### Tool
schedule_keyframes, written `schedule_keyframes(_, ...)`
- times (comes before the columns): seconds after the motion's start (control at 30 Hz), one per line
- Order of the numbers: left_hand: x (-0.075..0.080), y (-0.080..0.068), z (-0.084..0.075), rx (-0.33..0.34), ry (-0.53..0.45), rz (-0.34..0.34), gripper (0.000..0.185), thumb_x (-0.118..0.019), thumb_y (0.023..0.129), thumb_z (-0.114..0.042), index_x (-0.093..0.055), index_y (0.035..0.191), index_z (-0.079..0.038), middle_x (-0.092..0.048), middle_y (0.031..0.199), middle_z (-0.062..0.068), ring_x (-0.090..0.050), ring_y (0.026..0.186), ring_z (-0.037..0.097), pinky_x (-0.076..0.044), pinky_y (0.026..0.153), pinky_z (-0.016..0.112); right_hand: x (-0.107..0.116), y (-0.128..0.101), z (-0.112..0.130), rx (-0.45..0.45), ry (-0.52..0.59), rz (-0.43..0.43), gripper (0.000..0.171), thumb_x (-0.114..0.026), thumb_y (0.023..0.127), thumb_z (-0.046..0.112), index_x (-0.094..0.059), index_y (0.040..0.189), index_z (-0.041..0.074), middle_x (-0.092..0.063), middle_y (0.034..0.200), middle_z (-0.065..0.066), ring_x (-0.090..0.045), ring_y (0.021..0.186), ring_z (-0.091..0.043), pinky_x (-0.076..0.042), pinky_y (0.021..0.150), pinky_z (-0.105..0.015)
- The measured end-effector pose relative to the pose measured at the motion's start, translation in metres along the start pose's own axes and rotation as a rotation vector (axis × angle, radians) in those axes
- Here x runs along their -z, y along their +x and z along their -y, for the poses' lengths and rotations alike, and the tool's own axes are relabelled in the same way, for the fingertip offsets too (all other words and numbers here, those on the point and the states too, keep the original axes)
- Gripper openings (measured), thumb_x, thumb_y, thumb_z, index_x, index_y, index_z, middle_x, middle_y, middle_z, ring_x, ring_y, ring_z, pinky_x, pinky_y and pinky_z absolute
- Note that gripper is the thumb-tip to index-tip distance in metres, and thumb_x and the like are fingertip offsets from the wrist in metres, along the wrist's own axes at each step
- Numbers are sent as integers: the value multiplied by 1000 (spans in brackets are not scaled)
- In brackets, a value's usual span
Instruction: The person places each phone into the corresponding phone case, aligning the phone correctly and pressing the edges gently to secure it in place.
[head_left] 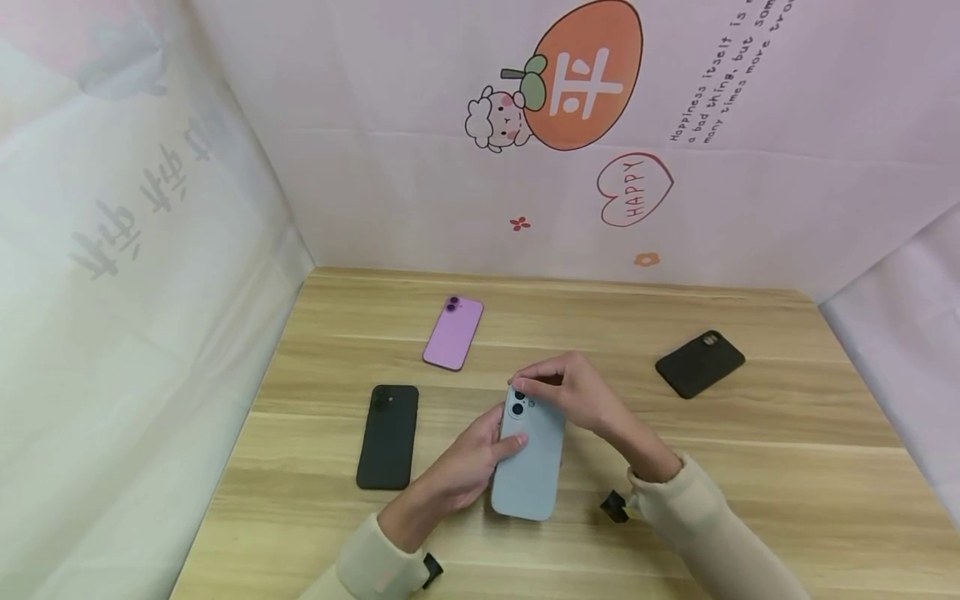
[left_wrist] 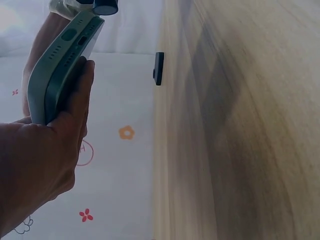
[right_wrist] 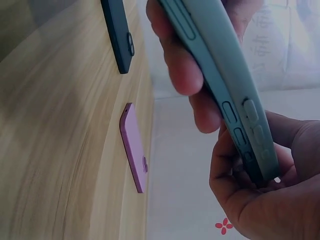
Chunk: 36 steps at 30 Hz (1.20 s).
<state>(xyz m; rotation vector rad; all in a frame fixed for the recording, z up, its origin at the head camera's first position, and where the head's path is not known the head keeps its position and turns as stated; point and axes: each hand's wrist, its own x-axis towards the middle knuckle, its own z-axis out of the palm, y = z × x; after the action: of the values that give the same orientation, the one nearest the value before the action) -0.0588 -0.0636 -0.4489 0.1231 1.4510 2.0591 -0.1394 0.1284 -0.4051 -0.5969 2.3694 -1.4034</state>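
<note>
A phone (right_wrist: 212, 75) and a pale blue phone case (head_left: 528, 471) are held together above the table, case side up. Along the edges in both wrist views, the case lies over the phone's back with the phone's side buttons and port uncovered beside it. My left hand (head_left: 472, 458) grips the pair from the left side, thumb on the case's back and fingers underneath. At the top end by the camera opening, my right hand (head_left: 581, 392) pinches the corner between thumb and fingers.
On the wooden table (head_left: 750, 483), a black phone (head_left: 387, 437) lies to the left and a pink phone (head_left: 453, 333) farther back. A black phone case (head_left: 701, 364) lies at the right. Printed cloth (head_left: 420, 192) hangs behind the table and along its sides.
</note>
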Motion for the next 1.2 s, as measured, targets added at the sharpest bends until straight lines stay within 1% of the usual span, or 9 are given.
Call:
schedule_keyframes(0.17, 0, 0, -1, -8, 11, -23, 52, -45, 113, -5, -34, 163, -12, -57, 150, 13, -58, 135, 30, -46, 116, 52, -3, -1, 1, 21, 20, -13, 17, -75, 100, 15, -83, 109, 2, -81, 105, -9, -71, 85, -14, -55, 66, -23)
schedule_keyframes(0.37, -3, -2, 1, -13, 17, -56, 52, -49, 111, -4, -36, 161, -7, -59, 148, 14, -60, 132, 31, -50, 112, 51, -4, -3, -1, 31, 25, -8, 16, -74, 100, 12, -82, 109, 2, -81, 106, -10, -72, 87, -14, -56, 68, -23)
schedule_keyframes(0.47, -4, -2, 2, -16, 19, -57, 53, -49, 111, -4, -35, 162, -8, -58, 149, 14, -60, 132, 31, -50, 112, 52, -4, -4, -3, 0, 29, -14, 17, -75, 100, 14, -82, 111, 4, -81, 107, -9, -72, 89, -15, -57, 70, -24)
schedule_keyframes(0.6, -4, -2, 1, -27, 27, -72, 54, -49, 111, -6, -35, 163, -10, -58, 150, 13, -59, 133, 31, -49, 113, 53, -1, -7, -6, -35, 30, -32, 18, -77, 99, 17, -82, 113, 7, -80, 107, -7, -70, 85, -17, -57, 69, -25)
schedule_keyframes(0.77, -3, -3, 0, -34, 37, -95, 54, -49, 111, -6, -34, 163, -10, -56, 152, 13, -57, 136, 32, -47, 114, 54, 2, -10, -8, -41, 19, -46, 20, -78, 98, 19, -82, 110, 3, -80, 104, -10, -68, 80, -16, -57, 66, -26)
schedule_keyframes(0.87, -2, -3, 0, -42, 37, -102, 54, -49, 111, -5, -33, 163, -9, -56, 152, 15, -58, 134, 33, -49, 112, 54, 4, -12, -10, -61, 16, -55, 20, -79, 98, 20, -82, 108, 3, -80, 99, -9, -68, 77, -15, -59, 67, -30)
schedule_keyframes(0.97, -1, -3, 0, -50, 33, -113, 55, -49, 111, -5, -33, 163, -8, -57, 150, 16, -60, 133, 32, -50, 111, 53, 6, -13, -12, -91, 37, -56, 22, -79, 97, 21, -82, 107, 2, -80, 96, -9, -69, 77, -15, -64, 70, -39)
schedule_keyframes(1.1, 0, -3, 0, -56, 37, -129, 56, -50, 110, -4, -33, 163, -9, -56, 151, 15, -59, 133, 31, -50, 112, 52, 8, -14, -15, -126, 117, -46, 24, -79, 98, 20, -80, 108, -3, -79, 92, -11, -74, 75, -20, -65, 73, -51)
schedule_keyframes(1.2, 1, -3, 0, -62, 40, -137, 56, -50, 110, -3, -33, 163, -7, -56, 151, 16, -59, 132, 32, -50, 111, 52, 9, -15, -18, -137, 172, -37, 26, -78, 98, 19, -78, 107, -6, -79, 89, -14, -77, 73, -25, -65, 72, -51)
